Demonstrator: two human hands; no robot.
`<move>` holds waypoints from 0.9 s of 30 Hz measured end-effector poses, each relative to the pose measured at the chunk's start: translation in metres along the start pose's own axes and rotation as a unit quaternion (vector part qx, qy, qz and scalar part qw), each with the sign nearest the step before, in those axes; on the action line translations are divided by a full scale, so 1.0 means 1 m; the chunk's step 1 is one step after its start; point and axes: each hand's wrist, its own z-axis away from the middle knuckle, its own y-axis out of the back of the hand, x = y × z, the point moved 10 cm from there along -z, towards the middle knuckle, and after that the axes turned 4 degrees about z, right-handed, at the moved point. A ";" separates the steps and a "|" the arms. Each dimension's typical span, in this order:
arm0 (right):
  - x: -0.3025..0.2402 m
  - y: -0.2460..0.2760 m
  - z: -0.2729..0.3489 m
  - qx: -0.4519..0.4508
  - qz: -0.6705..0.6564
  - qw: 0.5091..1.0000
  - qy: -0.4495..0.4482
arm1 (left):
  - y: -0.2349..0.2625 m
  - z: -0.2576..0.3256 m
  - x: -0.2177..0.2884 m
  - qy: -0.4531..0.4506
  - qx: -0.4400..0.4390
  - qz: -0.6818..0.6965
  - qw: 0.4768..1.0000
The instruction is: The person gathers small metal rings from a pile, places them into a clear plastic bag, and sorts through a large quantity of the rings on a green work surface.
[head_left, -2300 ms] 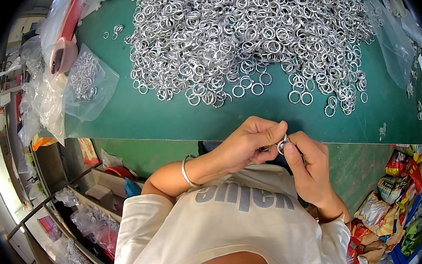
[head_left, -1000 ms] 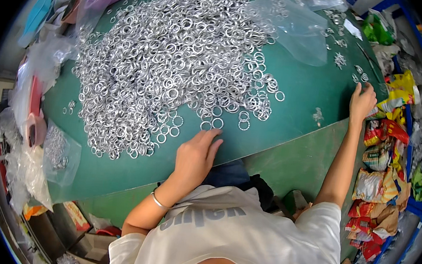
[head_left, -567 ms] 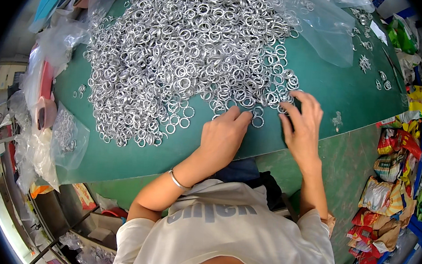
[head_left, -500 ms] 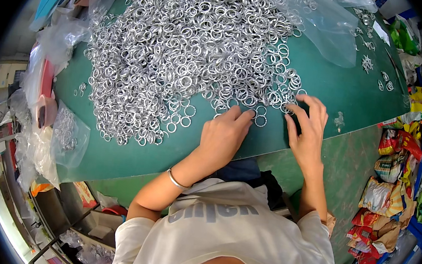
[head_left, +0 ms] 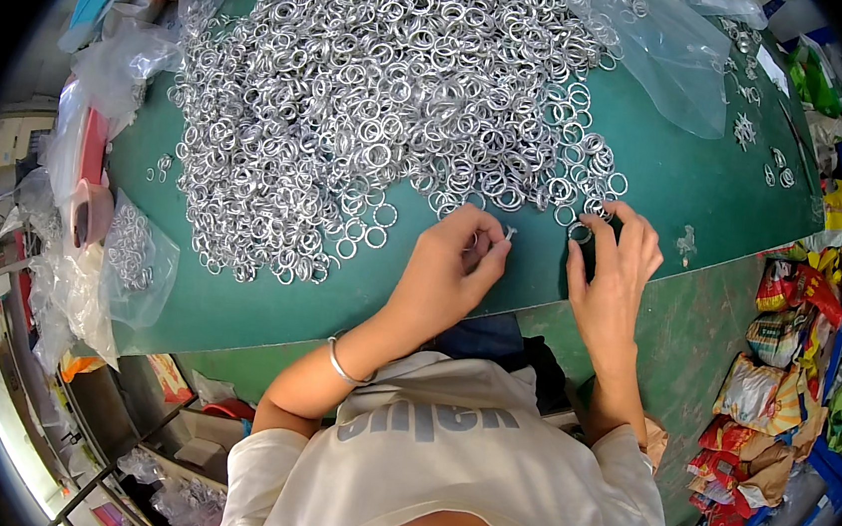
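A big heap of silver metal rings (head_left: 354,107) covers much of the green table. My left hand (head_left: 456,266) is curled just in front of the heap, thumb and fingers closed on metal rings; one ring (head_left: 510,234) shows edge-on at the fingertips, and the rest are partly hidden in the fingers. To its right, my right hand (head_left: 616,270) bends over the table at the heap's right edge. Between its thumb and index fingertip is a single ring (head_left: 579,232). Loose rings lie just beyond those fingertips.
Clear plastic bags lie at the table's far right (head_left: 659,63) and left edge, one holding rings (head_left: 136,253). Small metal parts (head_left: 744,131) are scattered on the right. Colourful packages (head_left: 766,383) are stacked beyond the table's right edge.
My left hand has drawn rings off the table, and the loose pair beside its fingertips is gone from there. My right thumb and index finger have come to a ring.
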 end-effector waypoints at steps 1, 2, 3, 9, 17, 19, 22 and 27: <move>-0.003 -0.001 0.000 0.010 -0.015 1.000 0.007 | -0.001 0.000 -0.011 0.082 -0.014 0.163 0.983; -0.006 -0.004 0.000 0.013 -0.010 1.000 0.011 | -0.005 0.003 -0.019 0.162 -0.028 0.320 0.933; -0.010 -0.008 -0.001 0.017 -0.008 1.000 0.016 | -0.012 0.008 -0.025 0.236 -0.038 0.465 0.853; -0.012 -0.004 -0.007 0.052 -0.122 0.991 0.032 | -0.015 0.018 -0.033 0.273 -0.070 0.493 0.823; 0.067 -0.031 -0.001 0.030 -0.720 0.639 -0.269 | -0.006 0.008 -0.011 0.149 -0.077 0.336 0.927; 0.073 -0.034 -0.003 0.030 -0.764 0.565 -0.309 | -0.005 0.002 -0.008 0.137 -0.061 0.290 0.945; 0.093 -0.028 -0.007 0.019 -0.681 0.685 -0.258 | 0.003 -0.009 0.004 0.040 -0.024 0.120 0.992; 0.056 -0.001 -0.025 0.007 -0.196 0.977 -0.085 | -0.019 -0.021 0.044 -0.125 -0.012 -0.266 0.956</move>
